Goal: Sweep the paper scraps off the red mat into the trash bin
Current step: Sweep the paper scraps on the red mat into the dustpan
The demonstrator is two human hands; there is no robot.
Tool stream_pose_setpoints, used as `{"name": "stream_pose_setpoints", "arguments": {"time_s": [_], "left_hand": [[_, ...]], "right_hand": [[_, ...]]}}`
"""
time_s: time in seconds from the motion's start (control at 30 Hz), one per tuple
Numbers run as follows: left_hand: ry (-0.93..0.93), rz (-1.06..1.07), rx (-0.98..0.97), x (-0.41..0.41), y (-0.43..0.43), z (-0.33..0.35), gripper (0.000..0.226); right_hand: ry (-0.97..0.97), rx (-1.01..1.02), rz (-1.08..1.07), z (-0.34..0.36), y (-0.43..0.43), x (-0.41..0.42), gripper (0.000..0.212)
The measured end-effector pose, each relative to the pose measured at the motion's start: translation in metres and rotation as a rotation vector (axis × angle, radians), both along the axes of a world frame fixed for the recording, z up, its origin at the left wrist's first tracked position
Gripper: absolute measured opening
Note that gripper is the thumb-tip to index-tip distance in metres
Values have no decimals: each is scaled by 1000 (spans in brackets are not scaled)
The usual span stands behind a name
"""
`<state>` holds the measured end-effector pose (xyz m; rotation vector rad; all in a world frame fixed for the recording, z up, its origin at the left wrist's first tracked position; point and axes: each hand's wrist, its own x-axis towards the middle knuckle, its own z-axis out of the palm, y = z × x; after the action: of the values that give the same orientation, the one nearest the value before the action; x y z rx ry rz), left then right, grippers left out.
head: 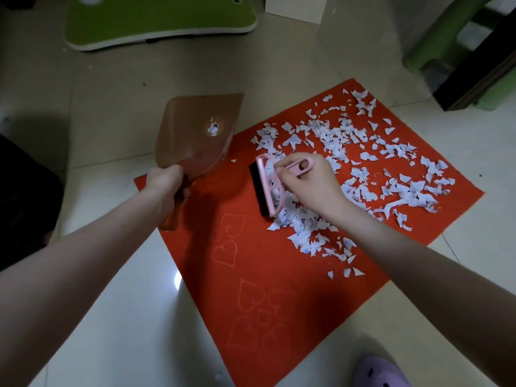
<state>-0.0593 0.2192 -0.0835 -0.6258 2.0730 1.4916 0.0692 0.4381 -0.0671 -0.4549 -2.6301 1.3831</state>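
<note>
Red mat (pixel 251 277) lies flat on the tiled floor (pixel 120 308), turned like a diamond, with faint heart outlines (pixel 225 252) on its near-left half. White paper scraps (pixel 363 152) are scattered thickly over the far and right part of the mat; a few loose ones sit near its right edge. The near-left half is mostly bare red.

Left hand (pixel 164 181) is clenched around the handle of a translucent brown dustpan (pixel 192 129). The pan is tilted, its wide mouth pointing far, over the mat's far-left edge and the floor beside it. A small clump of scraps shows inside the pan; can't tell whether the pan's edge touches the mat.

Right hand (pixel 310 182) grasps the looped handle of a pink brush (pixel 272 188), fingers wrapped around it. Its black bristles (pixel 255 188) face left, toward the dustpan, and sit at the left margin of the scrap pile. Scraps are bunched right behind and under the brush head. There is a gap of bare mat between brush and dustpan, with one tiny scrap in it.

Far left on the floor is a green board (pixel 156 20) with a white rim. Far right is a green stool (pixel 435 37) next to a dark piece of furniture (pixel 474 79). A purple slipper (pixel 379 372) is at the near right edge.
</note>
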Motion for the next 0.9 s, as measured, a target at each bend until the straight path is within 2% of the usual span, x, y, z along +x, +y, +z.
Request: {"name": "stream_pose_setpoints", "arguments": {"time_s": [0.13, 0.27, 0.37, 0.57, 0.7, 0.8, 0.9], "left_hand": [[-14, -8, 30, 1, 9, -1, 18], [4, -44, 27, 7, 19, -2, 17], [24, -59, 24, 12, 21, 0, 18], [-10, -40, 50, 7, 23, -5, 15], [-30, -62, 26, 2, 25, -3, 16], [-50, -87, 21, 2, 28, 2, 15], [-23, -15, 63, 4, 36, 2, 14]], "right_hand": [[-103, -118, 185, -10, -14, 10, 10], [-225, -88, 295, -18, -8, 16, 10], [-194, -12, 207, -8, 10, 11, 14], [-28, -190, -37, 18, 63, -8, 14], [81, -96, -215, 9, 88, -19, 16], [81, -29, -183, 2, 83, -32, 16], [63, -13, -168, 3, 71, -42, 16]]}}
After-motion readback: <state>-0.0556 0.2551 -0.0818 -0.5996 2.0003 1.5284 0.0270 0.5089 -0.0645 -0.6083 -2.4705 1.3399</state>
